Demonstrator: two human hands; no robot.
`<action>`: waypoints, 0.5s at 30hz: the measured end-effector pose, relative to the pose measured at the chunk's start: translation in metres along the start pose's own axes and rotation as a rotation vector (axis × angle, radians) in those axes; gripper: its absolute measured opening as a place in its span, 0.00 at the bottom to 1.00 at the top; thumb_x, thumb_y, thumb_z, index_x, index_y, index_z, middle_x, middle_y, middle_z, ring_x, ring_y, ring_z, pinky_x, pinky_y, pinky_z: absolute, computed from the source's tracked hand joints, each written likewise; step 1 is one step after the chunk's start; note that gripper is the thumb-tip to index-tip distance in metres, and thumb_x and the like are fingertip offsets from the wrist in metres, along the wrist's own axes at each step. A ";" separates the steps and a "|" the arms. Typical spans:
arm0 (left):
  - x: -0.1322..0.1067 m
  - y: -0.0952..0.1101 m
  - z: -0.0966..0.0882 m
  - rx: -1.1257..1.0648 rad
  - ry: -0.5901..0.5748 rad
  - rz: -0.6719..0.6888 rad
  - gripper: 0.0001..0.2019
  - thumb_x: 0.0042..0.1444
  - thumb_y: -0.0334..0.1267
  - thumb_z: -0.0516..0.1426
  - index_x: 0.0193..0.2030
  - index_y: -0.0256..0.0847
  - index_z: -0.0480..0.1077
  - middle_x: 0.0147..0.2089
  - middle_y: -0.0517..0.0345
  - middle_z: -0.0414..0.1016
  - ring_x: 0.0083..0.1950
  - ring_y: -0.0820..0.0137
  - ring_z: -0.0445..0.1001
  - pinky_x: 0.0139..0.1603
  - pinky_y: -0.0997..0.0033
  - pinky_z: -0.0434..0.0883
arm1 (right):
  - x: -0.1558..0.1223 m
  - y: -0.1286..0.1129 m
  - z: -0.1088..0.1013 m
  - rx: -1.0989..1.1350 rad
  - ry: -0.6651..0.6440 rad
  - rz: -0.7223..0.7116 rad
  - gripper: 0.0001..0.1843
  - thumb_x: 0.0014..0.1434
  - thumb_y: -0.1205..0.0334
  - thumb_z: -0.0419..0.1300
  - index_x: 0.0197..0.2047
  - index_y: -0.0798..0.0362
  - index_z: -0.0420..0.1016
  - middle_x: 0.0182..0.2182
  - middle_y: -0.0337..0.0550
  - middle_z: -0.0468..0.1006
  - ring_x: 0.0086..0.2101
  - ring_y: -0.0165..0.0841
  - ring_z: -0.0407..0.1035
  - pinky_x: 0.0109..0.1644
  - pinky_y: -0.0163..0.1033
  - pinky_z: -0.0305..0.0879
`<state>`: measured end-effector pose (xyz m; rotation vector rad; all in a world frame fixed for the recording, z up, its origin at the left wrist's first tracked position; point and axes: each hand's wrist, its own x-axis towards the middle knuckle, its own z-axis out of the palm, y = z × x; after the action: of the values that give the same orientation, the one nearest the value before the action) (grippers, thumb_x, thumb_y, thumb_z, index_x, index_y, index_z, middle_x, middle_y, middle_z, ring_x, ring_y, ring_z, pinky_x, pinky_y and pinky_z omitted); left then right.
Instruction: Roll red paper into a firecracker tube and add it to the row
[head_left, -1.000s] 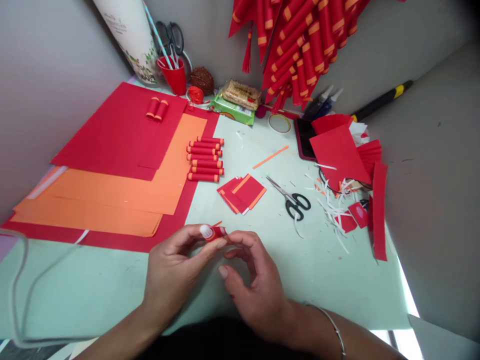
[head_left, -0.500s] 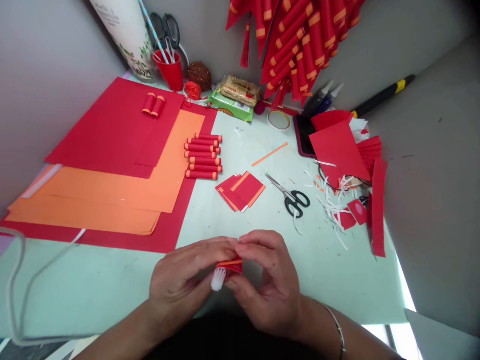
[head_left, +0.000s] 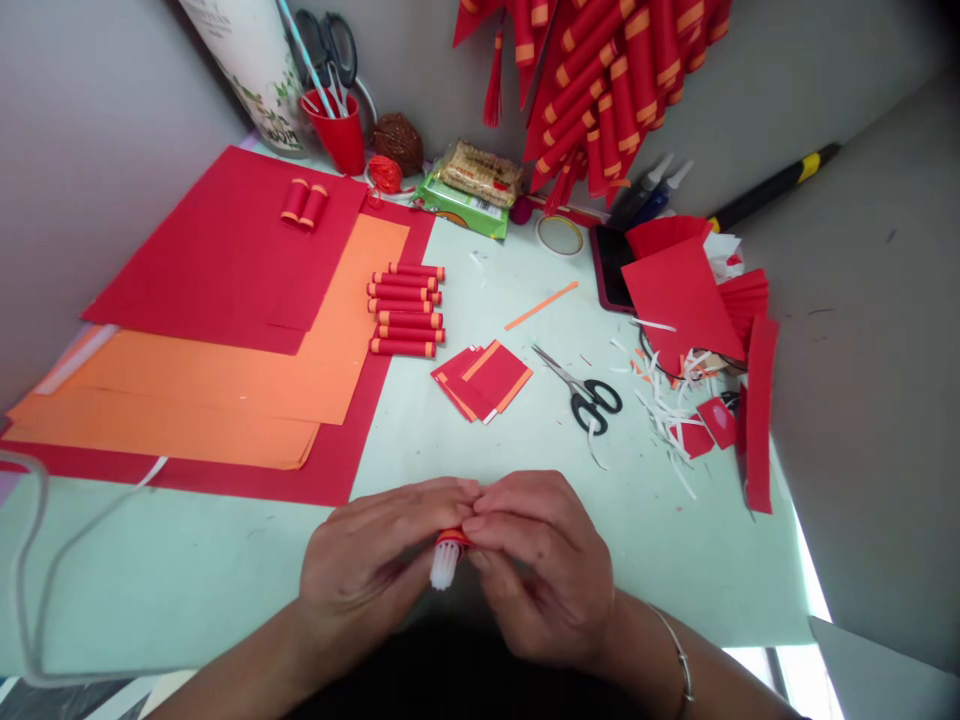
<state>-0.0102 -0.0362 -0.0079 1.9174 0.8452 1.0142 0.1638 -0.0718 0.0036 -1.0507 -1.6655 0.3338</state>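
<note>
Close to my body, my left hand [head_left: 375, 560] and my right hand [head_left: 544, 565] meet around a small red paper piece [head_left: 454, 538] with orange edging. It is wrapped about a white ribbed plastic stick [head_left: 445, 566], whose end pokes out toward me. Both hands have their fingers closed on the paper, and most of it is hidden under them. Beyond my hands lie a few overlapping red paper squares with orange strips [head_left: 484, 382]. Black-handled scissors [head_left: 577, 388] rest to their right. Several finished red paper rolls with orange ends [head_left: 405, 310] are lined up at the left.
Large red sheets [head_left: 225, 250] and orange sheets [head_left: 210, 385] cover the left side. Paper scraps [head_left: 679, 400] and a phone [head_left: 611, 265] lie at the right. A red cup [head_left: 337, 135] with tools stands at the back. Red roll decorations [head_left: 600, 90] hang above. A white cable [head_left: 30, 600] curves at the left.
The red paper has gone from a visible open flap to wrapped closely around the white stick. My right fingers have moved in nearer to it.
</note>
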 end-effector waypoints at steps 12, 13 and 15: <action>0.000 0.005 0.003 -0.088 -0.004 -0.068 0.10 0.58 0.32 0.63 0.44 0.50 0.80 0.44 0.58 0.86 0.42 0.63 0.85 0.44 0.69 0.82 | -0.003 0.000 0.000 -0.079 0.057 -0.064 0.15 0.55 0.75 0.61 0.45 0.52 0.73 0.31 0.41 0.77 0.30 0.33 0.73 0.32 0.40 0.77; 0.000 0.004 0.002 -0.090 -0.003 -0.059 0.10 0.57 0.32 0.63 0.44 0.50 0.80 0.44 0.58 0.86 0.42 0.63 0.85 0.44 0.69 0.82 | -0.003 0.000 0.001 -0.066 0.069 -0.050 0.14 0.56 0.74 0.62 0.45 0.52 0.73 0.31 0.41 0.77 0.30 0.32 0.73 0.31 0.39 0.77; 0.000 0.004 0.001 -0.082 -0.003 -0.047 0.11 0.57 0.31 0.63 0.45 0.50 0.80 0.44 0.58 0.86 0.42 0.64 0.85 0.44 0.71 0.82 | -0.002 0.000 0.001 -0.052 0.083 -0.033 0.16 0.56 0.73 0.62 0.47 0.52 0.72 0.32 0.42 0.78 0.30 0.33 0.73 0.31 0.40 0.76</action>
<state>-0.0089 -0.0380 -0.0048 1.8215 0.8304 1.0022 0.1635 -0.0728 0.0020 -1.0603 -1.6235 0.2232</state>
